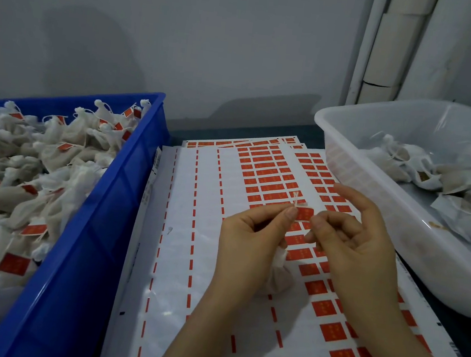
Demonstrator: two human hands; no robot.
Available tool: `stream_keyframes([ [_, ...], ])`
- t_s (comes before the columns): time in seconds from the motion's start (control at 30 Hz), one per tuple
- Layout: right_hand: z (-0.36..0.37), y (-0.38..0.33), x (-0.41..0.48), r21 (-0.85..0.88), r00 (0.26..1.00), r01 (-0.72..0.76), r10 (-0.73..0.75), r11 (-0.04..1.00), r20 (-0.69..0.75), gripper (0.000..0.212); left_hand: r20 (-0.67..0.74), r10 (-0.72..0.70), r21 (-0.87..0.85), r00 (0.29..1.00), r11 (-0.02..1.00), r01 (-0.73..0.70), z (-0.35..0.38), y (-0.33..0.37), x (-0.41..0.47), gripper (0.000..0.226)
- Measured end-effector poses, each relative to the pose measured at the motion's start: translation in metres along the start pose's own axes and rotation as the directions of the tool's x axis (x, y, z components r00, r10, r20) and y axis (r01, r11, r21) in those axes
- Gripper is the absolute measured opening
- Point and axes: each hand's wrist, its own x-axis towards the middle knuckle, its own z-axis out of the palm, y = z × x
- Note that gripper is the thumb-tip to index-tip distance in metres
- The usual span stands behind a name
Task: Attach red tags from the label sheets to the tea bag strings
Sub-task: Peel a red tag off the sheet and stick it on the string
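Pinching the tea bag string point(296, 199) with left hand point(248, 238) fingers, the red tag point(304, 214) with right hand point(350, 244) fingers, over the label sheets point(181, 231); tea bag point(279, 274) hanging under the left palm.

Close together, left hand point(248, 238) and right hand point(350, 244) pinch.

The crate point(90, 235) was bright blue, its tea bags point(57, 134) off-white with red tags point(13, 264). The label sheets point(181, 231) were white, patterned with rows of red rectangles and red dashed lines. The tub point(370, 223) was translucent white.
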Motion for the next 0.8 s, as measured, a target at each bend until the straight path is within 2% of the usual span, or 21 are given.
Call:
stream_keyframes([
  [0.2,-0.0001,0.0041,0.001,0.024,0.999,-0.036,0.037,0.999,-0.015,0.038,0.0,0.016,0.035,1.0,0.999,-0.016,0.0007,-0.0005,-0.0003,0.026],
  [0.4,-0.0014,0.007,0.0024,0.039,0.998,-0.06,0.062,0.997,-0.033,0.038,-0.007,0.013,0.059,1.0,0.998,-0.013,0.0007,-0.0015,0.0,0.019],
  [0.6,-0.0008,0.008,0.0033,0.026,0.997,-0.069,0.07,0.997,-0.041,0.036,-0.011,0.024,0.053,1.0,0.998,-0.023,0.0014,-0.0004,-0.0009,0.029],
  [0.8,-0.0007,0.0078,0.0036,0.015,0.997,-0.069,0.069,0.998,-0.046,0.035,-0.012,0.033,0.054,0.999,0.998,-0.033,0.002,-0.0009,-0.0009,0.028],
])
